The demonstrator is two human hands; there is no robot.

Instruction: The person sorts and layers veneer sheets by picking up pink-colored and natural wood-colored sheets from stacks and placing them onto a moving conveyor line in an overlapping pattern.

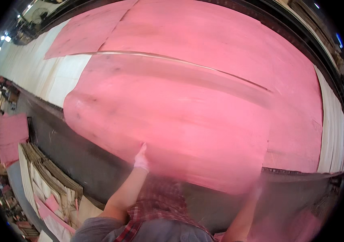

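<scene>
A large pink-coated veneer sheet [172,121] reaches across the middle, its near edge hanging past the stack toward me. My left hand [141,158], in a pale glove stained pink, is closed on that near edge with the thumb on top; the other fingers are hidden beneath. At the sheet's near right corner is my right hand [257,191], smeared by motion, so its fingers cannot be made out. Under and beyond this sheet lie more pink veneer sheets [204,32]. A long, narrow gap [188,63] with a raised edge runs along the far side of the held sheet.
Pale veneer [38,76] shows at the left, and a pale layered stack edge [333,129] at the right. A dark ledge [67,133] runs along the near side. Lower left are stacked veneer pieces [53,173] and pink scraps [8,135]. A fan [38,16] stands far left.
</scene>
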